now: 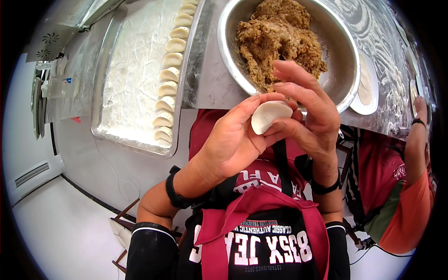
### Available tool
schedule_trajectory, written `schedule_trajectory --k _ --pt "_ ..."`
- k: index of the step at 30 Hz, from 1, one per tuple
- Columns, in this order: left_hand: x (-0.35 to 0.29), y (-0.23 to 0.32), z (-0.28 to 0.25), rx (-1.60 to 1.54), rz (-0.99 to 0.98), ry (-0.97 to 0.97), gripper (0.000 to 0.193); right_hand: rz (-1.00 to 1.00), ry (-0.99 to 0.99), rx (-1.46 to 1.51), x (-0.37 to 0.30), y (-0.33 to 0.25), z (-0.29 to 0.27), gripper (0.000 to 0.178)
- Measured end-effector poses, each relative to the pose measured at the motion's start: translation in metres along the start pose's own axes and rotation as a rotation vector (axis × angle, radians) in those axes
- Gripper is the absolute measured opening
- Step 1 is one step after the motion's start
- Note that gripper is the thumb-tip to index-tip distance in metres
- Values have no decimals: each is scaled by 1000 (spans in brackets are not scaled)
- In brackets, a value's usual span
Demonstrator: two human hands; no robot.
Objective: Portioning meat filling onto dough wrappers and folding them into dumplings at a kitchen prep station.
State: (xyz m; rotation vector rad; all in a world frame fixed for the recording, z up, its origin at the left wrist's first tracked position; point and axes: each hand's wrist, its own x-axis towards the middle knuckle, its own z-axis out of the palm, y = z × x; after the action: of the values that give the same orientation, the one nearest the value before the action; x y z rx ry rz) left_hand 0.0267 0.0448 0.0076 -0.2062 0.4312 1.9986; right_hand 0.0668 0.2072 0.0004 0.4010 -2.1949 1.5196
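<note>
Between my two hands is a pale, half-moon dumpling [269, 117], its dough folded over. My left hand [234, 140] cradles it from the left, with fingers curled behind and the thumb along its edge. On the other side my right hand [311, 109] pinches the rim with thumb and fingertips, while its upper fingers are raised. Just beyond my hands stands a large steel bowl [345, 60], holding a mound of brown minced filling [280, 37]. Whether any filling shows inside the dumpling is hidden.
A floured metal tray [128, 79] at the left carries a row of folded dumplings [166, 88] along its right side. Right of the bowl, a white plate [366, 106] holds round wrappers on the floured table [373, 23]. A co-worker's arm [415, 149] reaches in at the far right.
</note>
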Motion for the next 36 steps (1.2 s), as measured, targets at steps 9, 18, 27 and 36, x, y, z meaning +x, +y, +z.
schedule_trajectory --k 9,18,27,36 --pt "-4 3 6 156 69 45 38 51 22 35 -4 1 0 45" --pt "-11 0 12 404 149 34 42 38 17 153 -6 -11 2 33" --pt "-8 0 8 440 106 17 48 80 -28 81 -1 -17 5 23" --pt "-8 -1 6 482 68 -49 57 107 -181 91 -2 -21 -4 22"
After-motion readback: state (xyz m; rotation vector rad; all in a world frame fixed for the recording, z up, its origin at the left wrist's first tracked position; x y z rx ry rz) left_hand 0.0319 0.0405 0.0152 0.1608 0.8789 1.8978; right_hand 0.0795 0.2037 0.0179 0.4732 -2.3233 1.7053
